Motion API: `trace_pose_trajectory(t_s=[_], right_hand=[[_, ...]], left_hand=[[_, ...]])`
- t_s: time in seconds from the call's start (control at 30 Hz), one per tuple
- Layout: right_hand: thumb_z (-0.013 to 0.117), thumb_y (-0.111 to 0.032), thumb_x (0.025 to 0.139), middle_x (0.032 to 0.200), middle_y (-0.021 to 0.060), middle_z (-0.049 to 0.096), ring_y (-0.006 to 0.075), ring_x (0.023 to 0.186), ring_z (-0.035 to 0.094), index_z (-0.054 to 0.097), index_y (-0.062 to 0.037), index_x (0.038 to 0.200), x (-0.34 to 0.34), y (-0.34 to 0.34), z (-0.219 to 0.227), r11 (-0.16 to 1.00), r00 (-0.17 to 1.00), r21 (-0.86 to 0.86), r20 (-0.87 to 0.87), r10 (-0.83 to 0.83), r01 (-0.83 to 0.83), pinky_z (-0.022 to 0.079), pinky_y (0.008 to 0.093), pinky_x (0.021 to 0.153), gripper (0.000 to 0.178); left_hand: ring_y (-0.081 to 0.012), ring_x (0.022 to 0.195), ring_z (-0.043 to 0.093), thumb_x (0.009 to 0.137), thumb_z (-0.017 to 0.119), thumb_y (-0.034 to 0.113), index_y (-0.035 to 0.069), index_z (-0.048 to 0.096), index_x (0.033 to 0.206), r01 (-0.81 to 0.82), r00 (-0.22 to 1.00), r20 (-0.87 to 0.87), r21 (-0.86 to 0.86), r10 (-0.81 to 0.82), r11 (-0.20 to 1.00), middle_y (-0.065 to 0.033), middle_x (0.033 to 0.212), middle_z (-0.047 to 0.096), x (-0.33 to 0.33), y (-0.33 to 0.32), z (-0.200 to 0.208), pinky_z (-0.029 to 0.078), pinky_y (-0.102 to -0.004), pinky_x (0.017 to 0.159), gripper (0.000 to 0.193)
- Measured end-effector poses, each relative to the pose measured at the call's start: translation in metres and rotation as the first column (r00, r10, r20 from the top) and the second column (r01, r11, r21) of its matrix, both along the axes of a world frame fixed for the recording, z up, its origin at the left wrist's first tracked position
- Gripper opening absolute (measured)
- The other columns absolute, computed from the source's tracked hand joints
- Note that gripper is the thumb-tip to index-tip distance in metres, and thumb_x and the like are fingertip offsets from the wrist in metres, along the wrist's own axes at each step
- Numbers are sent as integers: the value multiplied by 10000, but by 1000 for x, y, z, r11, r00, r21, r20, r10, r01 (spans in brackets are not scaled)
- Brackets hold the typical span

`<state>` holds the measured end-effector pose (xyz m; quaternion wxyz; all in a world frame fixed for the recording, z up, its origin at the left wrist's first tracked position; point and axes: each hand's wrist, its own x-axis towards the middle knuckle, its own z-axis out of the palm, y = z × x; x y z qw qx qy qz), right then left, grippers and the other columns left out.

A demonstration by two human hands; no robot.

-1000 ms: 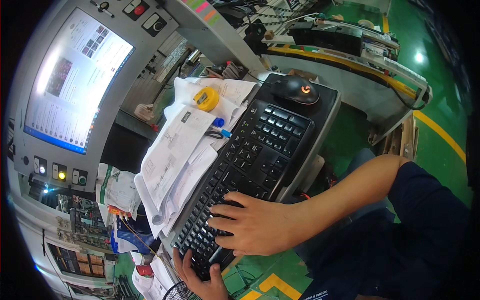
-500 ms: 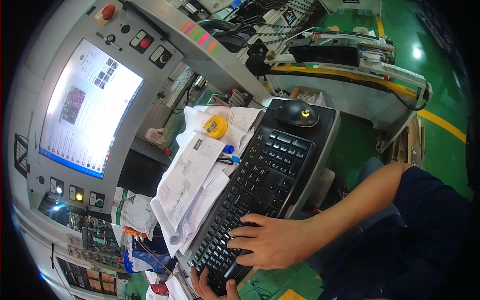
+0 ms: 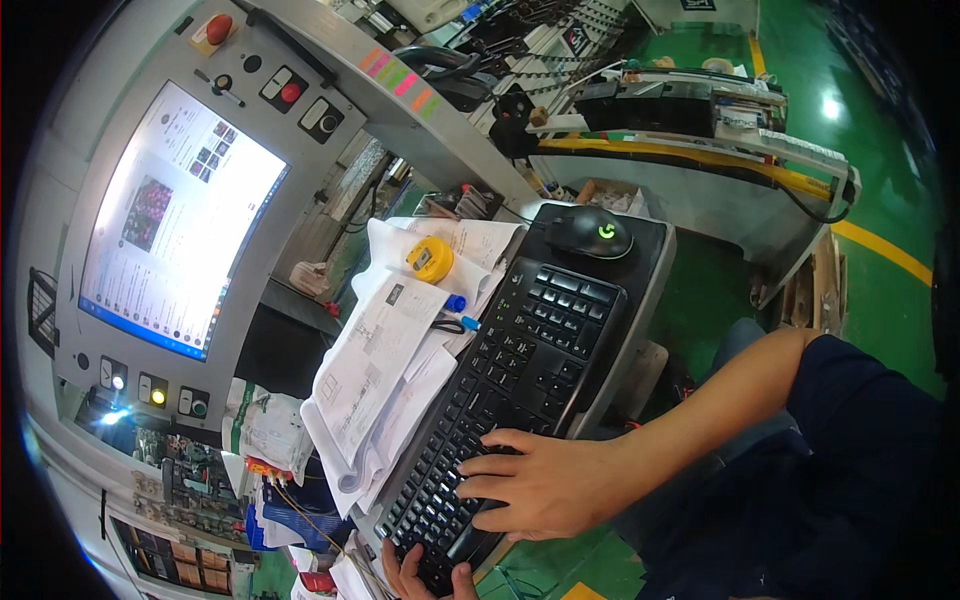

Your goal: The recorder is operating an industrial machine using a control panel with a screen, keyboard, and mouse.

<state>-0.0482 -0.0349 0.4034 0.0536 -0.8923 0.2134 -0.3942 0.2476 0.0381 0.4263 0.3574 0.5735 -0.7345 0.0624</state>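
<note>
A black keyboard point(image 3: 505, 372) lies slantwise on a narrow shelf. Over its keys rests my right hand point(image 3: 550, 487), palm down, its fingers spread and touching the lower middle part. At the keyboard's lower left end is my left hand point(image 3: 425, 578), only partly in the picture, its fingers apart on the keys. Neither hand holds anything. Beyond the keyboard's far end sits a black mouse point(image 3: 588, 232) with a lit green mark. Left of the keyboard lie printed paper sheets point(image 3: 365, 350), carrying a yellow tape measure point(image 3: 430, 259) and a blue-capped pen point(image 3: 456, 303).
At the left stands a machine control panel with a lit screen point(image 3: 180, 220), a red knob point(image 3: 218, 28) and lit buttons point(image 3: 158, 396). A white bag point(image 3: 272, 430) hangs below it. Machinery with a yellow rail point(image 3: 680, 152) stands at the back right, over a green floor point(image 3: 875, 215).
The whole view has shifted very slightly. Both hands stay in nearly the same places on the keys.
</note>
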Motion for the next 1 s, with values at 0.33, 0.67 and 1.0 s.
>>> trace_pose_trajectory(t_s=[0.33, 0.67, 1.0], right_hand=[[764, -358, 1040, 1554, 219, 576, 416, 1564, 479, 674, -117, 1314, -1, 1, 2, 1000, 1000, 15, 13, 5, -5, 322, 632, 1288, 376], [759, -321, 1030, 1477, 240, 626, 444, 1500, 520, 730, -71, 1199, -4, 4, 5, 1000, 994, -20, 104, 12, -10, 343, 659, 1259, 303], [775, -330, 1024, 1425, 226, 644, 394, 1432, 559, 751, -69, 1217, -10, -2, 11, 998, 994, -23, 90, -57, 59, 391, 603, 1213, 325]], left_hand=[[-497, 1540, 499, 979, 865, 457, 45, 742, 1417, -19, 1000, -6, 14, 19, 1000, -256, 1643, 598, -1, 2, 0, 336, -645, 1300, 614], [-484, 1585, 457, 946, 891, 374, 59, 715, 1479, 50, 999, 2, 37, -50, 998, -243, 1683, 567, 1, 2, 2, 297, -642, 1325, 644], [-496, 1581, 460, 965, 874, 392, 65, 648, 1587, 113, 963, 243, 40, -119, 993, -269, 1689, 553, 10, -1, 6, 277, -647, 1328, 738]])
